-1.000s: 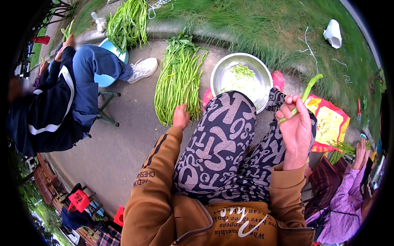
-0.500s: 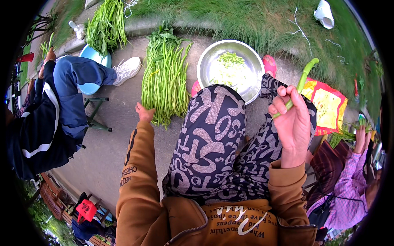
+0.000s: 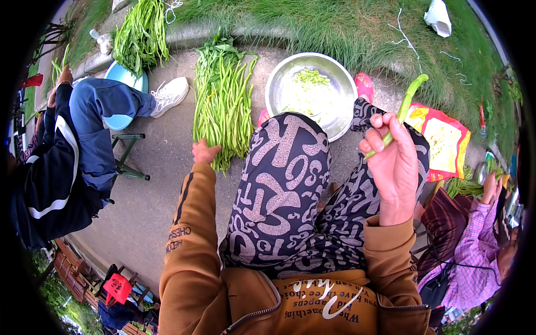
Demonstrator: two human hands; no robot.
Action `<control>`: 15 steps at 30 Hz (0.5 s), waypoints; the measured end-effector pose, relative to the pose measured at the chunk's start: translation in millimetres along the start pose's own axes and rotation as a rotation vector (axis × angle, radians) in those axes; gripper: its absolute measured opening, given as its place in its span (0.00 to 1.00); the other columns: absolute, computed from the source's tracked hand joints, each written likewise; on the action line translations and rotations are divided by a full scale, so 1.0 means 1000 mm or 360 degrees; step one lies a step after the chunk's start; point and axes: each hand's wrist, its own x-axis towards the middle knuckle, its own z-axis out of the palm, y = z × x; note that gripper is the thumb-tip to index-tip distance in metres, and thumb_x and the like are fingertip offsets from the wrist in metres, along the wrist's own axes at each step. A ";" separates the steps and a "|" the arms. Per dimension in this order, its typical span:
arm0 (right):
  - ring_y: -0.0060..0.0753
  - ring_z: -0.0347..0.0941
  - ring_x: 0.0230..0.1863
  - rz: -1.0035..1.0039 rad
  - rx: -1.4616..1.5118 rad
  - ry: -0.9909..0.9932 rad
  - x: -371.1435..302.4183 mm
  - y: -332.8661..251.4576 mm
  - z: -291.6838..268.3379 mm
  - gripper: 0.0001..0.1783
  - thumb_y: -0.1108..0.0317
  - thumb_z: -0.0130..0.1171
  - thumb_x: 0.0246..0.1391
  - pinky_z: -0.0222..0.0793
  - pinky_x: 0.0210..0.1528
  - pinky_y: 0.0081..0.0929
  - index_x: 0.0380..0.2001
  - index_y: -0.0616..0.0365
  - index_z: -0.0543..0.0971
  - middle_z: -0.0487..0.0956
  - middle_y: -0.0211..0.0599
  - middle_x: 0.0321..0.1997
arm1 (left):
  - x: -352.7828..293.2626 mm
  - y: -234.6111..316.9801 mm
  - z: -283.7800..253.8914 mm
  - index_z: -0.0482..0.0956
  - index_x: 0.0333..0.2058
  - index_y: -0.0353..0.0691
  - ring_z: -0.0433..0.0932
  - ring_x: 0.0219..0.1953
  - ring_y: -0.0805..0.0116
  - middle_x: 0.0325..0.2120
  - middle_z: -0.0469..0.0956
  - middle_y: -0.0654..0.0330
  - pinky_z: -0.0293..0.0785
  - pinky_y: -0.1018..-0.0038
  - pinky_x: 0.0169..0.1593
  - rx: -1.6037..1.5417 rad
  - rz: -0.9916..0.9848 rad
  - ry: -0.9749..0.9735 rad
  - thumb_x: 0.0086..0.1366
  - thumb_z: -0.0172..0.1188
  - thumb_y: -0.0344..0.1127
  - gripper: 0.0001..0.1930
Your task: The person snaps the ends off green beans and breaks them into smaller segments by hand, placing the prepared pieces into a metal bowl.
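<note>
Reaching down past our knee, our left hand (image 3: 205, 151) curls over the near end of the green bean pile (image 3: 222, 97) on the pavement (image 3: 156, 184), while our right hand (image 3: 393, 162) pinches one long bean (image 3: 403, 109) upright beside the steel bowl (image 3: 340, 92). Grass (image 3: 335, 25) borders the paving; a seated person in blue jeans (image 3: 106, 117) works nearby. Compared with half a second ago, our left hand has reached the pile
</note>
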 end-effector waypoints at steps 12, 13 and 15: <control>0.23 0.66 0.25 0.0015 0.0017 -0.0012 0.001 0.000 0.001 0.08 0.66 0.50 0.58 0.65 0.34 0.28 0.36 0.59 0.74 0.74 0.36 0.36 | 0.001 -0.009 0.008 0.57 0.57 0.47 0.63 0.56 0.49 0.53 0.62 0.50 0.62 0.59 0.56 -0.0035 -0.0174 0.0297 0.47 0.64 0.37 0.37; 0.23 0.66 0.25 0.0013 0.0016 -0.0014 0.001 0.001 0.001 0.08 0.66 0.50 0.58 0.65 0.34 0.28 0.36 0.59 0.74 0.74 0.36 0.36 | -0.001 -0.006 0.007 0.56 0.57 0.48 0.60 0.57 0.51 0.54 0.58 0.52 0.61 0.57 0.56 -0.0073 -0.0236 0.0287 0.47 0.63 0.35 0.37; 0.23 0.66 0.25 0.0028 0.0024 -0.0026 0.001 0.002 0.000 0.08 0.66 0.50 0.58 0.65 0.34 0.28 0.36 0.59 0.74 0.74 0.36 0.36 | -0.005 -0.008 0.010 0.56 0.57 0.48 0.61 0.56 0.50 0.54 0.59 0.52 0.62 0.58 0.56 -0.0024 -0.0042 0.0404 0.48 0.62 0.34 0.37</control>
